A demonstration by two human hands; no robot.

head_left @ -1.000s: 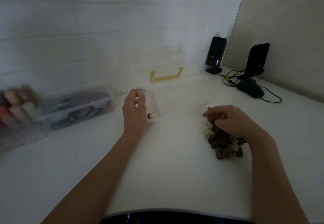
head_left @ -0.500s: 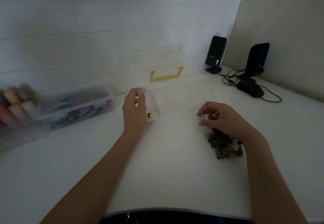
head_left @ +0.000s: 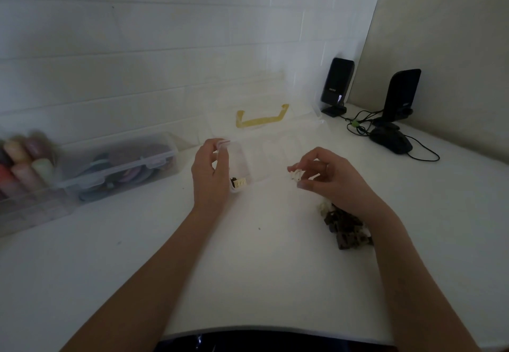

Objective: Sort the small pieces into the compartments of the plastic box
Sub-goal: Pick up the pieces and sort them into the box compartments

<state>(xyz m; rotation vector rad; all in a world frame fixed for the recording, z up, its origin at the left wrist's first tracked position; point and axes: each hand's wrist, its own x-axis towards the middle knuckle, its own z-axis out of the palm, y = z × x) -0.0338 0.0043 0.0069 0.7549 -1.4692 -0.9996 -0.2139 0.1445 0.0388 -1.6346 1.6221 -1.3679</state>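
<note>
White table [head_left: 261, 269] against a white block wall [head_left: 137, 49]. Two black speakers [head_left: 337, 84] and a black mouse [head_left: 391, 141] with cables in the far right corner.

Far left: clear container [head_left: 24, 205], blurred, holds upright rolls in pink, cream and red tones. Just beside it, a clear latched tub [head_left: 121, 164], lid closed, flat round multicoloured items inside; can't tell what they are.

Centre: the clear plastic box [head_left: 275, 156], lid open and leaning back toward the wall, yellow handle [head_left: 261, 119] on the lid. Dividers barely visible through the clear plastic. Leftmost compartment has one cream piece [head_left: 240, 183] and a dark piece touching it, at the near corner. Other compartments: contents not discernible.

Left hand [head_left: 210, 175] wraps the box's left end, thumb on the near side, fingers over the top edge, gripping it.

Right hand [head_left: 327, 178] is off the table, near the box's front wall, thumb and fingertips pinched on a small white piece [head_left: 295, 174].

Pile of pieces [head_left: 345, 227] on the table, right of centre, under the right wrist: mostly dark brown, a few cream ones at its far-left edge.
</note>
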